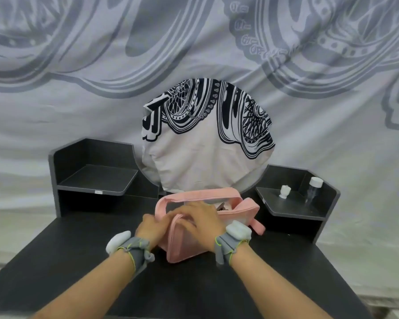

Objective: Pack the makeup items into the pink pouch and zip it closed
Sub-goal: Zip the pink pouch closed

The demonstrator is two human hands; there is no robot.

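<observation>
At frame centre the pink pouch (247,211) sits on the black table (55,261). The left hand (151,229) grips its left end. The right hand (199,218) lies blurred across its top, so I cannot tell its grip.

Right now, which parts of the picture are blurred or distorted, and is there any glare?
In the head view the right hand and left hand are smeared by motion; the pink pouch and the clear bottle look sharper; light is soft, without strong glare; the wide lens bows the desk edges.
</observation>
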